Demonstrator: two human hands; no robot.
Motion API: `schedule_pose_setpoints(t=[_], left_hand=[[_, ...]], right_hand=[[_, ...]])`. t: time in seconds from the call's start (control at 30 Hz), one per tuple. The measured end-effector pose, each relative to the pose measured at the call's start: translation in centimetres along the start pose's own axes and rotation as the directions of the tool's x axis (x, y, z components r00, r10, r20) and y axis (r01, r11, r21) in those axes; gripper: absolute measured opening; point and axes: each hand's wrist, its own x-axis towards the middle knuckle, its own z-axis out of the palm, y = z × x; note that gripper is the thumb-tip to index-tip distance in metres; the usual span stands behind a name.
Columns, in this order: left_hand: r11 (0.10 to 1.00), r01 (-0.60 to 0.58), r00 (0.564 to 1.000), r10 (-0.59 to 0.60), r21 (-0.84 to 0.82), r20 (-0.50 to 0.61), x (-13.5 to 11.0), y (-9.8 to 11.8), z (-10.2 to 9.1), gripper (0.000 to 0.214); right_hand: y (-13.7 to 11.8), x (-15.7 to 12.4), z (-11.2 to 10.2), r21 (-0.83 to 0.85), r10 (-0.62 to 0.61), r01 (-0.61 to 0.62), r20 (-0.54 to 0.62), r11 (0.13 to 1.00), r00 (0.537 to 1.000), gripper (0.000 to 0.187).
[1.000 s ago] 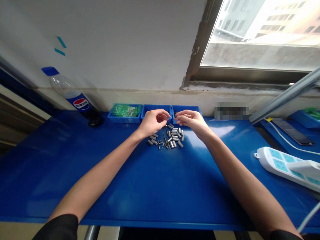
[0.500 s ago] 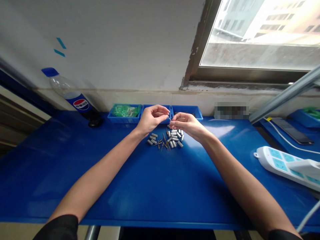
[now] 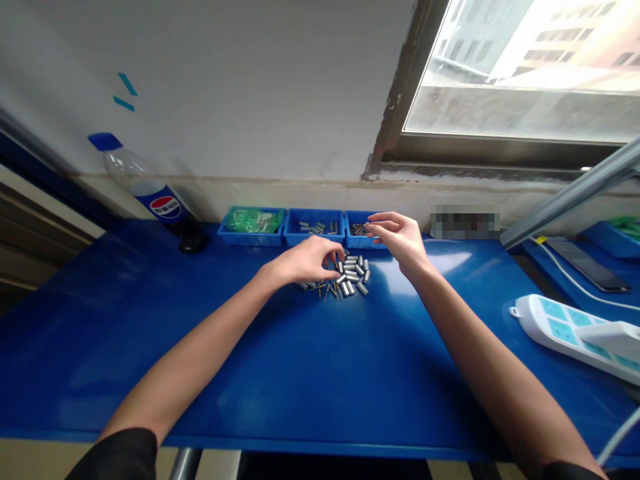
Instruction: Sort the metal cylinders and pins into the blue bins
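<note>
My left hand (image 3: 313, 259) is low over the left side of a pile of small silver metal cylinders (image 3: 356, 268). Its thumb and forefinger curve apart, with cylinders showing in the gap between them. Thin pins with brass-coloured parts (image 3: 327, 290) lie at the near left of the pile, partly under this hand. My right hand (image 3: 400, 240) hovers at the right blue bin (image 3: 354, 241), which holds thin dark pins. Its thumb and fingertips are pinched together; whatever may be between them is too small to name.
The middle blue bin (image 3: 315, 241) holds metal cylinders, and the left one (image 3: 250, 238) a green bag of parts. A cola bottle (image 3: 165, 205) stands at the back left. On the right lie a white power strip (image 3: 565, 327) and a phone (image 3: 585, 263).
My hands, which met at the fingertips above the pile, have come apart. The left has lowered to the cylinders with its fingers spread; the right has shifted right to the right bin.
</note>
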Motion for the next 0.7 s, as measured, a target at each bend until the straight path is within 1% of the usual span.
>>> schedule_pose_setpoints(t=[0.1, 0.17, 0.33, 0.43, 0.6, 0.7], left_hand=[[0.997, -0.003, 0.998, -0.002, 0.076, 0.058, 0.0, 0.1, 0.6, 0.025], [0.996, 0.014, 0.998, -0.02, 0.091, 0.057, 0.0, 0.1, 0.9, 0.023], [0.996, 0.061, 0.997, -0.064, 0.071, 0.042, -0.1, -0.2, 1.1, 0.025], [0.993, 0.095, 0.995, -0.097, 0.073, 0.016, -0.1, -0.3, 1.2, 0.031], [0.981, 0.154, 0.986, -0.145, 0.116, -0.076, 0.0, -0.4, 1.3, 0.037], [0.973, 0.189, 0.981, -0.18, 0.134, -0.077, 0.1, -0.4, 1.3, 0.04]], right_hand=[[-0.1, 0.0, 0.0, 0.023, 0.036, -0.037, 0.053, 0.999, 0.998, 0.03], [-0.3, -0.1, 0.2, 0.029, 0.049, -0.051, 0.076, 0.998, 0.996, 0.028], [-0.7, -0.4, 0.6, 0.031, 0.07, -0.075, 0.123, 0.997, 0.99, 0.023], [-0.6, -0.4, 0.6, 0.04, 0.071, -0.077, 0.138, 0.996, 0.988, 0.022], [-0.4, -0.5, 0.7, 0.049, 0.068, -0.077, 0.158, 0.996, 0.985, 0.021], [-0.4, -0.5, 0.9, 0.044, 0.069, -0.078, 0.179, 0.996, 0.981, 0.021]])
